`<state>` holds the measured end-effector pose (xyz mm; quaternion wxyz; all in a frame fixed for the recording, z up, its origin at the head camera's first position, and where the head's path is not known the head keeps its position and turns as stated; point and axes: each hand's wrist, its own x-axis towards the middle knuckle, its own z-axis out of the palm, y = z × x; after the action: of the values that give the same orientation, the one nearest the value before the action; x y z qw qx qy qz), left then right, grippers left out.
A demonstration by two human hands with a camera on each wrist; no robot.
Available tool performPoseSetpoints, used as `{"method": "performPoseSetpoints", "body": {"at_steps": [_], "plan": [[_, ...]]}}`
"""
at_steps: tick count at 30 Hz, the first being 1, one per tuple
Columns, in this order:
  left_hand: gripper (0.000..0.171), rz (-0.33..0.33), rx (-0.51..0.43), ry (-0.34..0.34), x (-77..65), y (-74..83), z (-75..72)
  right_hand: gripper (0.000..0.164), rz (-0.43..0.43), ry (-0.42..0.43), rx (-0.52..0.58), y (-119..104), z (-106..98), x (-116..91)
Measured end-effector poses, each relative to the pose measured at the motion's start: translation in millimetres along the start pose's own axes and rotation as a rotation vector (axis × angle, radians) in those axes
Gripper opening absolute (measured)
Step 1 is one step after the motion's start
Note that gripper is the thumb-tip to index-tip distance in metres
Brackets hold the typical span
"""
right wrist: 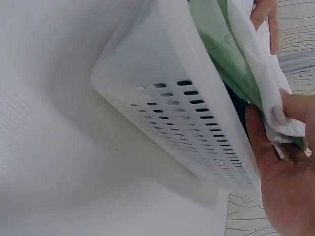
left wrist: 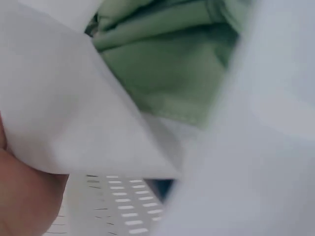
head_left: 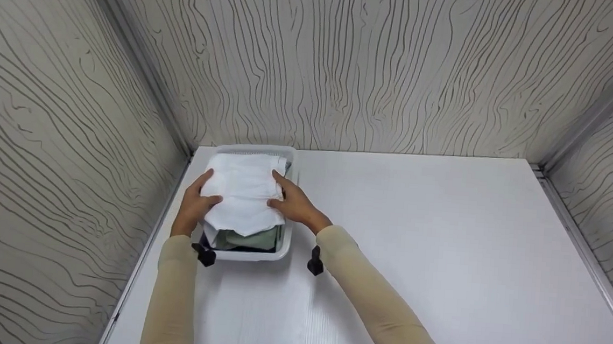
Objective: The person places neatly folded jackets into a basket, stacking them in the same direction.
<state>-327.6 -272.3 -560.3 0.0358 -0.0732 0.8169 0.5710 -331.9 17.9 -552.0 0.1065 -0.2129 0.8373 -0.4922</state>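
A folded white cloth lies over the top of a white plastic basket. My left hand grips the cloth's left side, thumb on top. At the opposite side my right hand pinches the cloth's edge; the right wrist view shows the thumb above and fingers beneath, just inside the basket rim. Under the white cloth sits a green cloth, partly covered. Something dark blue shows below it. The left fingers are mostly hidden in the left wrist view.
The basket stands at the back left of a white table, close to the left panel and the back panel. Its sides have rows of slots. Black wrist mounts hang beside both sleeves.
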Motion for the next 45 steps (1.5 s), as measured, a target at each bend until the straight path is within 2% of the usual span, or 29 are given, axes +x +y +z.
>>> {"method": "performPoseSetpoints", "body": {"at_steps": [4,8,11,15,21,25,28,32,35,39,42,45], "plan": [[0.084,-0.011,0.055,0.015,3.9,-4.1,4.9,0.079,0.001,0.006,-0.069,-1,5,1],[0.075,0.028,0.140,0.020,5.4,-5.7,7.8,0.078,0.011,0.002,-0.190,-5,10,0],[0.067,0.056,0.201,0.002,5.1,-6.6,10.8,0.076,0.004,0.016,-0.337,-4,14,-2],[0.061,0.054,0.267,-0.058,1.1,-6.6,14.4,0.073,-0.008,0.034,-0.520,-1,16,-6],[0.053,0.076,0.390,-0.142,-0.9,-11.3,18.8,0.070,0.017,0.028,-0.600,7,15,-12],[0.051,0.055,0.474,-0.185,-2.5,-13.7,22.2,0.068,0.028,-0.021,-0.677,11,16,-13],[0.049,0.045,0.493,-0.215,-3.6,-12.7,23.4,0.067,0.050,-0.054,-0.724,11,16,-12],[0.048,0.018,0.468,-0.240,-5.9,-9.5,24.2,0.066,0.069,-0.075,-0.780,11,15,-11],[0.047,0.005,0.440,-0.241,-6.7,-7.7,24.6,0.067,0.070,-0.089,-0.781,13,13,-10],[0.047,0.017,0.426,-0.211,-6.0,-7.0,24.4,0.067,0.046,-0.087,-0.723,15,9,-10],[0.046,0.021,0.434,-0.181,-6.1,-6.6,25.0,0.064,0.025,-0.081,-0.628,13,1,-13],[0.046,0.060,0.504,-0.156,-6.3,-3.0,26.0,0.057,0.010,-0.045,-0.490,12,-11,-14]]}}
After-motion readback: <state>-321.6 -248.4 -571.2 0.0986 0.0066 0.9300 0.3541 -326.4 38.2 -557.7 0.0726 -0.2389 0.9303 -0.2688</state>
